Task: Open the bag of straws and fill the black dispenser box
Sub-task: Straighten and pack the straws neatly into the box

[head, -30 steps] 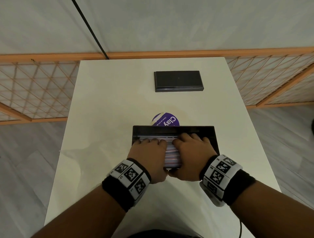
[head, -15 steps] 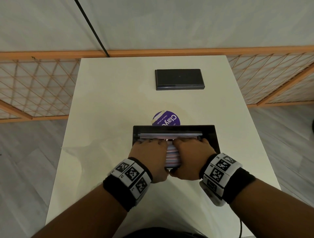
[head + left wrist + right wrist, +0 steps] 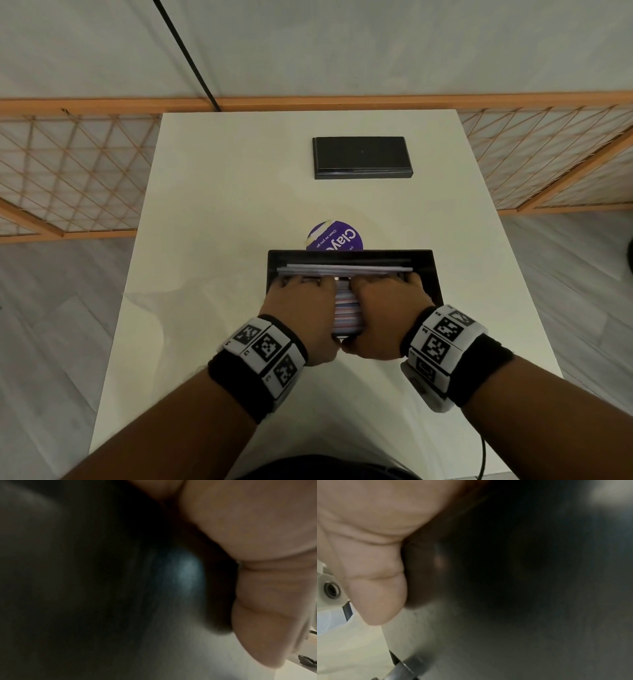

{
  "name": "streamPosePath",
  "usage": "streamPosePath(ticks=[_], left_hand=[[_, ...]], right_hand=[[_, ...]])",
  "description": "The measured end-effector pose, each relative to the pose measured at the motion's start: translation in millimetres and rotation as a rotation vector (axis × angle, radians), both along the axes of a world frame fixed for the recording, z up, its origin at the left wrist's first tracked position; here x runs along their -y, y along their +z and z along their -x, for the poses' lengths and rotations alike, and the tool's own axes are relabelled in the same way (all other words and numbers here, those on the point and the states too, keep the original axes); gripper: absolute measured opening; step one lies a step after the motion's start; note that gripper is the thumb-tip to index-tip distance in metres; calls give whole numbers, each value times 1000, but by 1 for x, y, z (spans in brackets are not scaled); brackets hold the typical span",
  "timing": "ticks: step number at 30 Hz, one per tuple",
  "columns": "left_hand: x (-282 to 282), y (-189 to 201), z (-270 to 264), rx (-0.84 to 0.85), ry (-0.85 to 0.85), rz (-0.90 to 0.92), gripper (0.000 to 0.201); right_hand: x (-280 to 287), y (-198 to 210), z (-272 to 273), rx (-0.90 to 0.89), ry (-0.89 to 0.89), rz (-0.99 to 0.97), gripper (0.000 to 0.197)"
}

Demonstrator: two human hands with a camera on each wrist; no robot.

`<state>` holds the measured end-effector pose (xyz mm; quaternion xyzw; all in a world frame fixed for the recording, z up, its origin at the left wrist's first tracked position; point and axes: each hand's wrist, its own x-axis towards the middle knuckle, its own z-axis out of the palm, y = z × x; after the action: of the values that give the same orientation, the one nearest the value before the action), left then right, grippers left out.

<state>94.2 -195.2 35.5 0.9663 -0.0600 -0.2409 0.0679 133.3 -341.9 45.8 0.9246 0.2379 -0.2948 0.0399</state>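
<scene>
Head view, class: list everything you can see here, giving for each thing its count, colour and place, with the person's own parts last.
dispenser box: one, black, open, near table centre
straws: a bundle, striped pale, in the box under both hands
lid: one, black, far end of table
round sticker: one, purple, just behind the box
table: one, white
lattice fence: orange, behind table
wrist bands: two, white with black markers
left hand: on straws
right hand: on straws

Head view dim, evenly lit, edges bowed by wide lens; wrist views dark, blurred, unfocused.
</scene>
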Motion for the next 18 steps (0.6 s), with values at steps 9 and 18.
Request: streamPosePath(ticks=[9,18], left_hand=[[4,13,-3,-3,-60,-21,69],[3,10,-3,-92,-15,25,52]], right_hand=[[-2,3,-5,-52,26,10,77],[-3,5,-4,-52,46,48,53]])
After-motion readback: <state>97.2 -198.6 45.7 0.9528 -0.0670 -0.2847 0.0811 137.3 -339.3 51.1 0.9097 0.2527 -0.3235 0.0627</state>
